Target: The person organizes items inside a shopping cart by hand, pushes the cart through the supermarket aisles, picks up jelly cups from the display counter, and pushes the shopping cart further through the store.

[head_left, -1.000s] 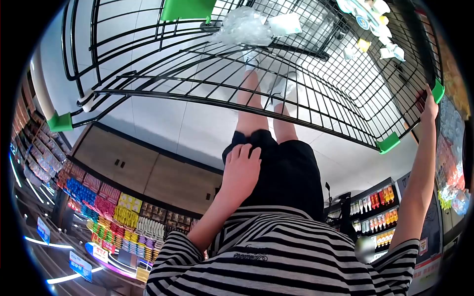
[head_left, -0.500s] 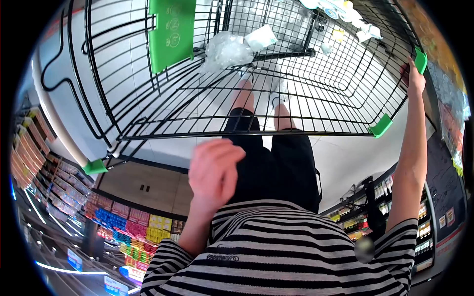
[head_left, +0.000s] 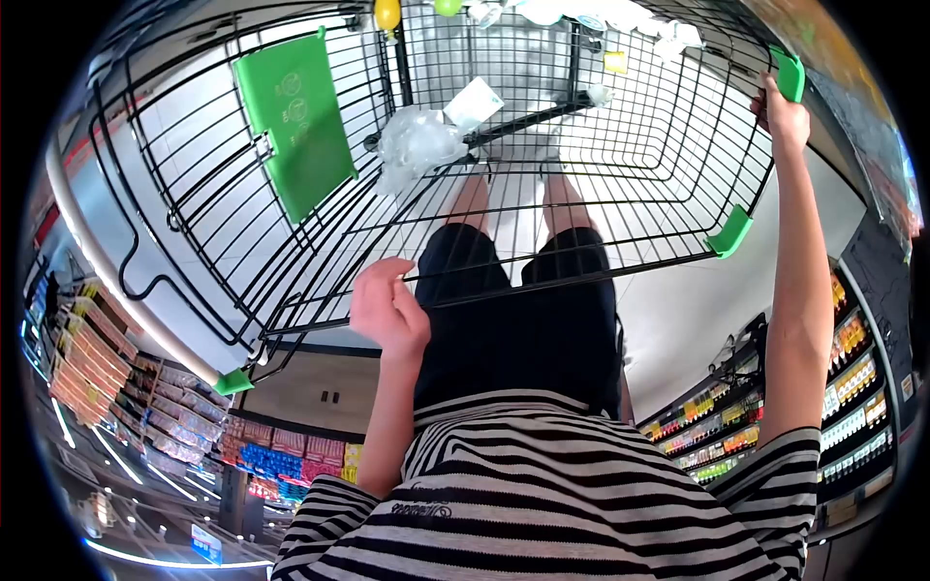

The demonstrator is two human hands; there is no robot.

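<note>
Black wire forms the cart (head_left: 581, 279) before me, a crumpled clear bag (head_left: 417, 140) and white packet (head_left: 474, 105) inside. My right hand (head_left: 783, 116) grips its right rim; my left hand (head_left: 385, 305), loosely half open, is at its near edge, contact unclear. Pale floor (head_left: 678, 329) opens right of my legs (head_left: 570, 208).

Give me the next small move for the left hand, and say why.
I'd probably bring the left hand onto the shopping cart's near rim and close it there. It looks empty and loosely curled by that rim, though contact can't be told. The right hand grips the cart beside a green corner piece, so a second hold would likely steady it.
</note>
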